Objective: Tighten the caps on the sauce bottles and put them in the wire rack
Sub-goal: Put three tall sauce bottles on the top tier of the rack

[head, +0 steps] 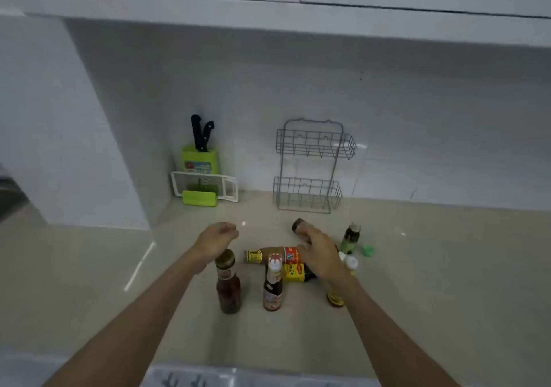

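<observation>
Beige stone countertop (89,282), head view: grey two-tier wire rack (310,166) upright against white wall, both tiers bare. Sauce bottles clustered in front, well apart from it: dark red bottle with gold cap (228,285), white-capped orange-label bottle (272,285), red-label bottle lying on its side (277,256), uncapped green bottle (350,239) beside loose green cap (368,250). Left hand (216,242) loosely curled, holding nothing, hovering. Right hand (317,254) over a dark-lidded bottle (299,226); grip unclear, blurred.

Lighting: dim, cool, diffuse; faint shadows. Glare: small white glints and one bright streak on worktop (89,267), centre and left of frame. Sharpness: soft throughout, compression smear. Edges: wide-angle bowing, upper frame.
</observation>
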A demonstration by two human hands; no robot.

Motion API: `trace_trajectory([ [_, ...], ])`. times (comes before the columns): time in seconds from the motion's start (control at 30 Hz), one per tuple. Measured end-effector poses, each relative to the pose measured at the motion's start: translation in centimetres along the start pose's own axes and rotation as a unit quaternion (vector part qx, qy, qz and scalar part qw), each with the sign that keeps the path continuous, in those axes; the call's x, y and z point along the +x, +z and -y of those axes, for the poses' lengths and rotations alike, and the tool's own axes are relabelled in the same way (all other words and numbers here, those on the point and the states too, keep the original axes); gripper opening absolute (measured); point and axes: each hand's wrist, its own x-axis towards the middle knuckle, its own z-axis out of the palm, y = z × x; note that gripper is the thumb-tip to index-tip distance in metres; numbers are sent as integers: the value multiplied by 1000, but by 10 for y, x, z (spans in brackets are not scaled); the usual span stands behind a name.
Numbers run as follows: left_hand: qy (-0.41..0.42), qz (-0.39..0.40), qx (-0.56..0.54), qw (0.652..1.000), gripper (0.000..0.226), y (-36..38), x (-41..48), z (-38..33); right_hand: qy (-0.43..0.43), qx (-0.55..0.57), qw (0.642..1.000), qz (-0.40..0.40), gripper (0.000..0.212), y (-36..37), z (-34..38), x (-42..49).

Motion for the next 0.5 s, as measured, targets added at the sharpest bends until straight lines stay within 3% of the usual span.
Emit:
trace_trajectory([
  [0.23,-174,67,-59,981,51,3,50,23,-7,-29,989,143,42,26,-41,63],
  [0.5,-237,80,-134,959,63,15,82,73,-30,-149,960,237,51,78,-56,102],
])
